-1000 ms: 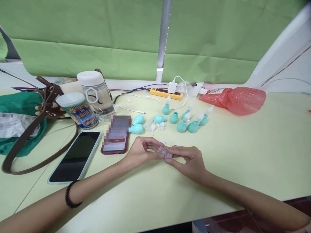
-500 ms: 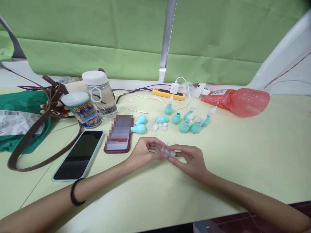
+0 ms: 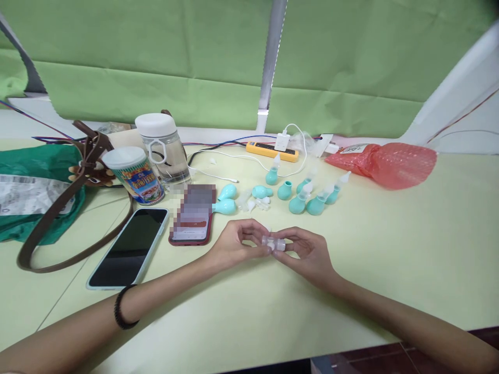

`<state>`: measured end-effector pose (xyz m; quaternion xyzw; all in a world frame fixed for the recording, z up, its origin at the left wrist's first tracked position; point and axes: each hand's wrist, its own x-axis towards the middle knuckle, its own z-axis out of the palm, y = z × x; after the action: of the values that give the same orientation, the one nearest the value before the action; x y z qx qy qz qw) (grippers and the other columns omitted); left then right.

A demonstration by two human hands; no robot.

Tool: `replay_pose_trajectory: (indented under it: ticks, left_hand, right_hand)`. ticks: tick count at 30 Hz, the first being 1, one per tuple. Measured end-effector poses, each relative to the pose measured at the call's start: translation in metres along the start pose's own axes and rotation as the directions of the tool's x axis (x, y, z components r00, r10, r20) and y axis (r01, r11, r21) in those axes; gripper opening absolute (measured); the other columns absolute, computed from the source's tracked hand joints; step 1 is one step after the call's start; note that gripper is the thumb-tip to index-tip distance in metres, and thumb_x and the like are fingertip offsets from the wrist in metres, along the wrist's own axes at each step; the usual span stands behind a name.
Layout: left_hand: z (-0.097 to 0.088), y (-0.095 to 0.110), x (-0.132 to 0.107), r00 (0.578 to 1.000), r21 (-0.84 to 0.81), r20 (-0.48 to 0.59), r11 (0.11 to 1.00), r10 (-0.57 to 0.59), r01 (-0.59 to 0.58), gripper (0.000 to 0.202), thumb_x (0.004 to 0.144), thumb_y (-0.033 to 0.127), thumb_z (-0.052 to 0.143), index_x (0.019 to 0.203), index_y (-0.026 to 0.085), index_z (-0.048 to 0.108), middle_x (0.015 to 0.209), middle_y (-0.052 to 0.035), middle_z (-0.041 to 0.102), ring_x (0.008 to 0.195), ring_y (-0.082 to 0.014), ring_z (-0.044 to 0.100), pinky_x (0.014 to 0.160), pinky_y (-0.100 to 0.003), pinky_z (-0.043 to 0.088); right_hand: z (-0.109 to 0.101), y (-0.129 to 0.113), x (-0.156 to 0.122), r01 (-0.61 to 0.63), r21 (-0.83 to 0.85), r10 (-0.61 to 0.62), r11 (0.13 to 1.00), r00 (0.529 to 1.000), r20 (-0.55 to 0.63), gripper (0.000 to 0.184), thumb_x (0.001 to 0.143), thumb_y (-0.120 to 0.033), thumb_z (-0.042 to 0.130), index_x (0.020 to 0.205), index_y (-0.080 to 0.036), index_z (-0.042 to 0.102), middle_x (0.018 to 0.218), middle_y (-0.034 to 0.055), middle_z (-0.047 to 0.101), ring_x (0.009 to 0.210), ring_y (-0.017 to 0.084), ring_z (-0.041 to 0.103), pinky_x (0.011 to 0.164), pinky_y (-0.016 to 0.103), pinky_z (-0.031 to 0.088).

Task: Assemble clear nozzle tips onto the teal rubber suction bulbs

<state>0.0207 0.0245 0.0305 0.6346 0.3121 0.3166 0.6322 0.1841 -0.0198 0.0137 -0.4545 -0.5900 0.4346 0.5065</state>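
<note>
A small clear plastic tube with something white inside (image 3: 276,244) is held between my two hands, just above the table. My left hand (image 3: 239,241) pinches its left end with thumb and fingers. The fingertips of my right hand (image 3: 306,252) close on its right side. Beyond my hands lie loose clear and white plastic pieces (image 3: 262,203) and several teal rubber bulbs (image 3: 226,206). To their right, several teal bulbs with clear pointed nozzles (image 3: 298,201) stand upright. One open teal bulb (image 3: 285,190) has no nozzle.
Left of my hands are a phone with a red case (image 3: 191,221), a phone with a pale case (image 3: 128,249), a noodle cup (image 3: 136,179), a water bottle (image 3: 166,150) and a brown strap (image 3: 74,265). At the back are a yellow power strip (image 3: 273,151) and red bubble wrap (image 3: 405,166).
The clear tube shows more between my fingers, with its white inner part in sight. Both hands keep their pinch on it. The whole view has shifted slightly.
</note>
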Motion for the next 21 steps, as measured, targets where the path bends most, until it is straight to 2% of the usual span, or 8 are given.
replay_pose_trajectory:
  ticks: [8,11,13,14,15,17,19,21]
  left_hand:
    - [0.003,-0.001,-0.002,0.999,-0.021,0.023,0.999,-0.041,0.041,0.023,0.064,0.026,0.065,0.078,0.011,0.055,0.070,-0.0040,0.061,0.062,-0.0122,0.057,0.062,-0.026,0.047]
    - [0.000,0.006,-0.001,1.000,0.085,0.027,0.996,-0.007,0.004,0.022,0.072,0.031,0.056,0.085,0.013,0.053,0.069,-0.0031,0.059,0.064,-0.0126,0.057,0.061,-0.026,0.048]
    - [-0.008,0.013,0.001,0.998,0.281,-0.018,0.958,0.058,-0.050,0.024,0.077,0.033,0.049,0.090,0.014,0.053,0.073,-0.0039,0.059,0.068,-0.0139,0.057,0.060,-0.026,0.048]
    - [-0.013,0.015,0.003,0.993,0.435,-0.046,0.897,0.112,-0.081,0.024,0.077,0.033,0.047,0.092,0.015,0.053,0.077,-0.0050,0.059,0.070,-0.0152,0.056,0.061,-0.027,0.048]
    - [-0.019,0.017,0.005,0.982,0.617,-0.068,0.781,0.178,-0.099,0.023,0.077,0.031,0.047,0.093,0.015,0.053,0.082,-0.0063,0.059,0.074,-0.0170,0.055,0.062,-0.029,0.047]
    - [-0.031,0.018,0.010,0.951,0.913,-0.031,0.396,0.309,-0.099,0.023,0.075,0.025,0.049,0.096,0.015,0.055,0.094,-0.0100,0.057,0.086,-0.0235,0.051,0.067,-0.035,0.045]
    - [-0.041,0.014,0.015,0.935,0.997,0.028,0.051,0.354,-0.049,0.028,0.074,0.017,0.047,0.102,0.015,0.054,0.103,-0.0134,0.053,0.095,-0.0289,0.045,0.068,-0.039,0.043]
    - [-0.047,0.007,0.017,0.946,0.989,0.073,-0.146,0.316,-0.028,0.032,0.073,0.013,0.046,0.104,0.015,0.053,0.106,-0.0141,0.051,0.096,-0.0309,0.042,0.066,-0.040,0.042]
  right_hand:
    - [-0.001,-0.003,0.002,-0.041,0.092,0.043,0.995,0.999,-0.019,0.019,0.059,-0.018,0.068,0.077,-0.020,0.061,0.077,0.0046,0.062,0.074,0.018,0.059,0.060,0.031,0.051]
    - [-0.003,-0.007,0.005,-0.096,0.125,0.103,0.987,0.993,-0.049,0.018,0.059,-0.019,0.069,0.075,-0.019,0.061,0.073,0.0039,0.062,0.064,0.015,0.058,0.056,0.029,0.050]
    - [-0.005,-0.009,0.006,-0.104,0.146,0.116,0.984,0.990,-0.078,0.018,0.059,-0.020,0.069,0.075,-0.018,0.061,0.070,0.0026,0.062,0.057,0.013,0.056,0.054,0.030,0.049]
    - [-0.006,-0.009,0.007,-0.106,0.154,0.120,0.982,0.989,-0.082,0.017,0.059,-0.021,0.068,0.075,-0.018,0.061,0.066,0.0018,0.061,0.054,0.012,0.055,0.053,0.030,0.048]
    - [-0.007,-0.009,0.007,-0.111,0.162,0.124,0.981,0.989,-0.074,0.017,0.060,-0.021,0.068,0.075,-0.018,0.061,0.063,0.0009,0.060,0.052,0.012,0.055,0.052,0.030,0.048]
    - [-0.007,-0.009,0.007,-0.131,0.173,0.139,0.976,0.990,-0.037,0.015,0.061,-0.022,0.067,0.075,-0.017,0.061,0.056,-0.0005,0.057,0.049,0.012,0.054,0.051,0.030,0.046]
    - [-0.006,-0.009,0.007,-0.158,0.178,0.160,0.971,0.987,0.002,0.015,0.062,-0.022,0.066,0.075,-0.016,0.061,0.054,-0.0007,0.056,0.048,0.012,0.054,0.050,0.030,0.046]
    - [-0.005,-0.009,0.007,-0.184,0.175,0.183,0.967,0.983,0.022,0.015,0.061,-0.021,0.066,0.074,-0.015,0.060,0.059,0.0004,0.057,0.049,0.011,0.053,0.050,0.029,0.046]
